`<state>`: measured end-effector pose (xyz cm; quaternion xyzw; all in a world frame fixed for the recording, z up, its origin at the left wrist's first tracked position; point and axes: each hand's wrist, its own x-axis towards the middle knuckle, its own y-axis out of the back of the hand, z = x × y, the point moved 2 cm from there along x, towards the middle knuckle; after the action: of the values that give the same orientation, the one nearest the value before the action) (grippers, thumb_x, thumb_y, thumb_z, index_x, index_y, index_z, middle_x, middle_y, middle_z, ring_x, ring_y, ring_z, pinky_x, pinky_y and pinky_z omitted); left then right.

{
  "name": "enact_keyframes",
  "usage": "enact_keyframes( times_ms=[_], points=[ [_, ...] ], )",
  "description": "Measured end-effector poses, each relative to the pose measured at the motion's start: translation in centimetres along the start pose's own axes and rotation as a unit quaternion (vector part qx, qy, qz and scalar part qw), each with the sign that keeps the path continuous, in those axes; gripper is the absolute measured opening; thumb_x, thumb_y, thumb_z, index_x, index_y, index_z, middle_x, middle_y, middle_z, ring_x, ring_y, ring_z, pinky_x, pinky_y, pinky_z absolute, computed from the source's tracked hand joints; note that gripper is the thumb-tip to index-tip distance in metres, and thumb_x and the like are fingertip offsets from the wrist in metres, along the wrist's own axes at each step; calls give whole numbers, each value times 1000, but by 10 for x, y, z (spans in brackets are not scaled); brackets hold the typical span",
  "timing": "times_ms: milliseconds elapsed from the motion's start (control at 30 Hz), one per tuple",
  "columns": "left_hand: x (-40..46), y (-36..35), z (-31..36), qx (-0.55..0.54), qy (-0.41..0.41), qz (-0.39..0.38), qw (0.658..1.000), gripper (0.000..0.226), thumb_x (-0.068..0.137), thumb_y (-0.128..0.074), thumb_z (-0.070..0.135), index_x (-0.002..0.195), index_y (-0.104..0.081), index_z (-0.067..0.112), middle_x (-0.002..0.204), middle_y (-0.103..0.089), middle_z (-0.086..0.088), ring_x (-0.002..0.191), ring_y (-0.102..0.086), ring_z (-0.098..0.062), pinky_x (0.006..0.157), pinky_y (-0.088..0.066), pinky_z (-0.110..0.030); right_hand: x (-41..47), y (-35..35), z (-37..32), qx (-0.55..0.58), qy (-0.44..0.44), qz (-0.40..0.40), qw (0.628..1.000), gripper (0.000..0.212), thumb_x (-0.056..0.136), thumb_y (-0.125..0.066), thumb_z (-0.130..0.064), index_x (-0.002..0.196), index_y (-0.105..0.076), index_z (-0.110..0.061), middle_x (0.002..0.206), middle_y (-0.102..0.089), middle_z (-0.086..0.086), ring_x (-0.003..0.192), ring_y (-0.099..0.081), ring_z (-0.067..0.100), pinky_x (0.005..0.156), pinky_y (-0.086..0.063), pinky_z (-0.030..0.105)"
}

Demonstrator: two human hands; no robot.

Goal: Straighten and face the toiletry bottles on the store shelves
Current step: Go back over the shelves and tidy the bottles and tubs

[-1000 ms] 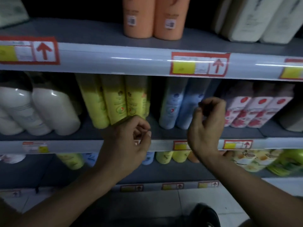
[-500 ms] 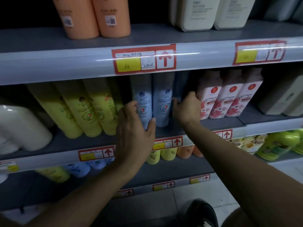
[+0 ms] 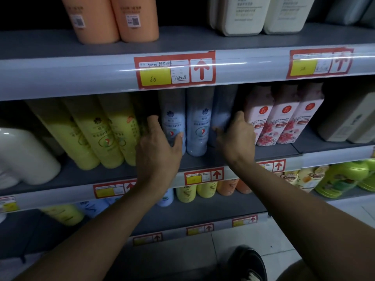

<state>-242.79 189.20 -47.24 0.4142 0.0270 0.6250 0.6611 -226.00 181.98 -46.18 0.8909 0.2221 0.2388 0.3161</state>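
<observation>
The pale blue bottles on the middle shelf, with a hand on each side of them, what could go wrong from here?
1. The left hand grips the left pale blue bottle close beside the tilted yellow bottles; a nudge might topple them.
2. The right hand holds the shadowed blue bottle against the pink floral bottles; pushing could skew that row.
</observation>
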Motion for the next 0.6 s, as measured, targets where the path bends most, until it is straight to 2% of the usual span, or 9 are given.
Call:
enact_keyframes(
  times_ms=[233,333,467,600],
  points=[
    [1,1,-5,-12,-4,-13,1000,49,93,-73,42,127,-44,20,103,-73,-9,98,-70,-33,74,-48,-37,-11,8,5,25,37,-46,998,41,93,-66,-14,129,-48,-7,113,-69,22,101,-65,44,77,-50,42],
    [2,3,-4,-14,-7,-18,1000,48,93,-73,40,125,-44,20,101,-73,-8,96,-71,-32,76,-54,-40,-13,11,5,38,35,-45,998,38,89,-62,-14,123,-46,-8,101,-69,18,89,-66,42,69,-50,42],
    [3,4,-5,-18,-10,-21,1000,46,93,-75,37,123,-45,19,99,-73,-6,93,-71,-30,73,-51,-35,-16,11,3,37,36,-40,998,38,90,-60,-15,125,-46,-10,106,-70,20,92,-66,43,76,-55,49],
    [3,4,-5,-13,-15,-21,1000,45,93,-74,36,123,-45,18,99,-73,-6,92,-71,-31,71,-45,-33,-17,12,5,34,40,-37,998,47,88,-62,-16,131,-45,-11,109,-70,18,94,-67,41,79,-57,53]
  ],
)
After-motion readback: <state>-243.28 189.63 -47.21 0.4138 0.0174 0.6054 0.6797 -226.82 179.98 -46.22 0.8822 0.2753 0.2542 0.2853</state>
